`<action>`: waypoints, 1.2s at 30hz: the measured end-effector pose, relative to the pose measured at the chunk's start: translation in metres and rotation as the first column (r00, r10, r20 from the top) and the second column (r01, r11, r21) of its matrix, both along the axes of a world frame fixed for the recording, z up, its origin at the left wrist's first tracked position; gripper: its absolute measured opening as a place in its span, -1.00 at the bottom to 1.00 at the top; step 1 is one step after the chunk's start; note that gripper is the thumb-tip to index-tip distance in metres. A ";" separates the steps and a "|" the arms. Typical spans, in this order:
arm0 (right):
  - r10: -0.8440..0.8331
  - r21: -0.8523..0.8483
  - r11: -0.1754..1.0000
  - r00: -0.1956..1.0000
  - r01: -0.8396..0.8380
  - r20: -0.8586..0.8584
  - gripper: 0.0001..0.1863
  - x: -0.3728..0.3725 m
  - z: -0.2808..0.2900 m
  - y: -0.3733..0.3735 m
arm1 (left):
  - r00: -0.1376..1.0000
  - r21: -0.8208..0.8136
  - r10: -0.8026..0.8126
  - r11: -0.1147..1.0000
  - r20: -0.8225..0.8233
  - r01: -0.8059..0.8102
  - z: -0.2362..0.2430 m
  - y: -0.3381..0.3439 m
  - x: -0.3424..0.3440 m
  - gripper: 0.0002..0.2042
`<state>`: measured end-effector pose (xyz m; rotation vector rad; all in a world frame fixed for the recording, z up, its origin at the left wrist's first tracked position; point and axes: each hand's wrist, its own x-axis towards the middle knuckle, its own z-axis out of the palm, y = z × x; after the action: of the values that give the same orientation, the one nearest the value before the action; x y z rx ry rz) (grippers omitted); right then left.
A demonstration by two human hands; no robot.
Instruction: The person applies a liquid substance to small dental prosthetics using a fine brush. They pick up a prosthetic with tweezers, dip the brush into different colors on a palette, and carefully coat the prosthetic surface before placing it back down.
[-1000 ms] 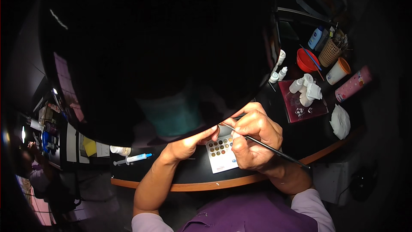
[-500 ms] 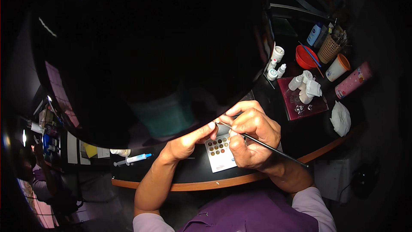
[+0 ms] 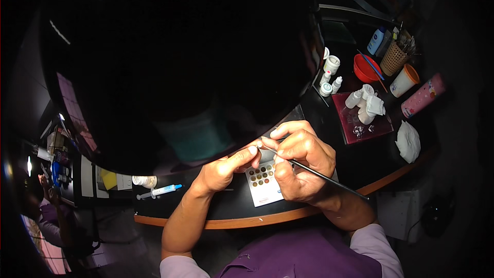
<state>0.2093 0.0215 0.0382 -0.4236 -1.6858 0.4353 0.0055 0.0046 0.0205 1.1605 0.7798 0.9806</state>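
Below a large glossy dark hood (image 3: 180, 62), my left hand (image 3: 221, 170) pinches a tiny white piece (image 3: 259, 146) between thumb and fingers. My right hand (image 3: 303, 159) grips a long, thin black brush (image 3: 334, 180), its tip at or very near that piece; whether they touch is too small to tell. Both hands are over a white palette (image 3: 265, 193) with several small round wells in browns and yellows, partly hidden by my right hand. A blue-tipped syringe (image 3: 164, 190) lies left of my left forearm, beside a white jar (image 3: 144, 180).
A maroon pad (image 3: 350, 134) carries white bottles and crumpled tissue. Near it are small bottles (image 3: 332, 64), a red bowl (image 3: 363, 72), brush holder (image 3: 393, 59), orange-rimmed cup (image 3: 401, 87), pink cylinder (image 3: 422, 98) and white wad (image 3: 407, 144). A person in purple (image 3: 54, 216) shows at far left.
The hood's edge has shifted left in the view, showing more of the small bottles on the right. My hands and the brush have moved only slightly.
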 end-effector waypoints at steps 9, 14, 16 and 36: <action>0.006 -0.015 1.000 1.000 -0.006 -0.011 -0.90 0.000 -0.004 0.001 | 1.000 0.005 -0.005 1.000 -0.016 0.005 0.002 0.001 0.001 -0.68; 0.019 -0.022 1.000 1.000 -0.019 0.010 -0.90 0.002 -0.004 0.001 | 1.000 -0.005 0.004 1.000 -0.018 -0.004 0.009 0.000 0.004 -0.68; 0.024 -0.024 0.999 1.000 -0.024 -0.002 -0.90 0.001 -0.005 0.002 | 1.000 -0.001 -0.016 1.000 -0.012 0.016 0.010 0.000 0.004 -0.68; 0.024 -0.023 0.999 1.000 -0.023 0.016 -0.92 0.002 -0.003 0.000 | 1.000 -0.022 0.012 1.000 -0.026 -0.012 0.003 -0.001 0.001 -0.67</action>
<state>0.2112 0.0218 0.0351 -0.4255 -1.7042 0.4701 0.0069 0.0040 0.0231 1.1523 0.8172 0.9660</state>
